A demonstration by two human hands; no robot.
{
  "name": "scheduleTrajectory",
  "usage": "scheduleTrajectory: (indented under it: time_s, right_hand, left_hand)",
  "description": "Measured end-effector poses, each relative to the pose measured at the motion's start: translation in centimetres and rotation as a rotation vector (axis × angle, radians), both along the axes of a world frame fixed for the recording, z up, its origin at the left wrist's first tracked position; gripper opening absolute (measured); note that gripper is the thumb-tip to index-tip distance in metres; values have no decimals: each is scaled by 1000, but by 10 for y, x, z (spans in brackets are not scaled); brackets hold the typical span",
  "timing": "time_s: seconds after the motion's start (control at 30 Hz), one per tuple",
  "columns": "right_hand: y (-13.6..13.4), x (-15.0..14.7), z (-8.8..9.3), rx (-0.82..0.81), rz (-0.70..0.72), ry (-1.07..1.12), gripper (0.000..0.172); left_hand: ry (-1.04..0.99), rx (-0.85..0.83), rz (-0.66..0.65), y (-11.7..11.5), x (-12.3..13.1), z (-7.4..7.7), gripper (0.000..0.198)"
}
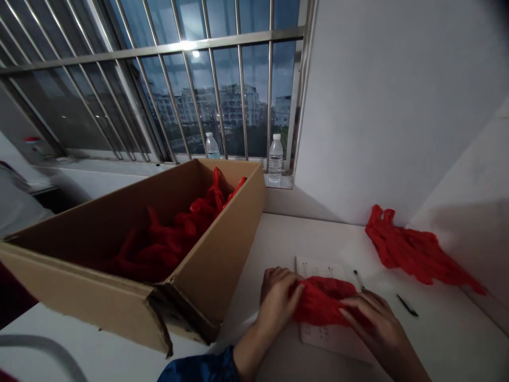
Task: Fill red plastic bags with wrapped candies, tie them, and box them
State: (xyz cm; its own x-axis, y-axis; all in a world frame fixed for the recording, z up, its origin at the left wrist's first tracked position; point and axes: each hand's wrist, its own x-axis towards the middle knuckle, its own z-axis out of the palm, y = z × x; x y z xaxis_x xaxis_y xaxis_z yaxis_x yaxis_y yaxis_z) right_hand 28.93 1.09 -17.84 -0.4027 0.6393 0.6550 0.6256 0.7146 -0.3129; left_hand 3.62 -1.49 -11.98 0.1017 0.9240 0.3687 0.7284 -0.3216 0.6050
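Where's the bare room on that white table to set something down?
Bare white table shows beyond the left hand, between cardboard box, notebook and wall; also right of the rightmost pen, nearer than the red pile. It's crowded around the notebook, where that hand and the right hand hold a red bundle.

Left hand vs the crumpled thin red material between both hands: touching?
Touching. The head view shows the left hand with its thumb over the left edge of the crumpled thin red material.

left hand (pixel 280 297), right hand (pixel 371 313) holding red bag (pixel 320 305) (paper (pixel 320 268) beneath).
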Motion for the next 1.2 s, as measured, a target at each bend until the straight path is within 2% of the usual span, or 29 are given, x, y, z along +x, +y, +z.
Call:
scheduleTrajectory:
  time_s: [0.23, 0.33, 0.37, 0.43, 0.5, 0.57, 0.63, 0.7, 0.73, 0.83, 0.93, 1.0, 1.07, 1.13, 1.2]
  right_hand:
    - [0, 24, -1, 10, -55, 126, 12]
    - [-5, 21, 8, -47, -162, 281, 11]
    - [-8, 17, 13, -99, -185, 330, 11]
    - [-13, 8, 22, -206, -158, 428, 13]
    - [-16, -2, 30, -254, -123, 418, 24]
    - [-17, -9, 35, -266, -128, 397, 30]
    - [-17, -9, 38, -273, -163, 420, 29]
    - [-17, -5, 40, -287, -219, 514, 23]
    - [-17, -1, 41, -291, -251, 577, 21]
    - [-20, 7, 48, -224, -362, 725, 28]
    - [-34, 4, 64, -9, -438, 734, 41]
    - [-49, -4, 78, 172, -386, 696, 42]
    - [-63, -15, 93, 279, -221, 599, 43]
    - [-70, -27, 104, 233, -9, 429, 37]
    - [-67, -37, 109, 73, 104, 225, 20]
  left_hand:
    - [-187, 25, 173, 7, -10, -7, 19]
    - [-296, 25, 186, 9, -16, -7, 20]
    - [-313, 44, 158, 9, -16, -5, 21]
    - [-276, 96, 22, 7, -12, 1, 35]
    - [-162, 116, -153, 4, -5, 9, 52]
    - [-61, 117, -253, 1, 1, 17, 55]
    - [-58, 142, -258, 0, 4, 22, 37]
    - [-159, 192, -227, 0, 2, 25, 14]
    - [-221, 214, -215, -1, 0, 27, 10]
    - [-298, 227, -212, -7, -4, 36, 14]
    - [-187, 198, -244, -22, 2, 51, 32]
    - [-124, 231, -217, -33, 10, 61, 32]
    - [-101, 311, -161, -42, 17, 69, 19]
    - [-100, 379, -132, -49, 20, 75, 8]
    - [-114, 393, -158, -54, 20, 78, 8]
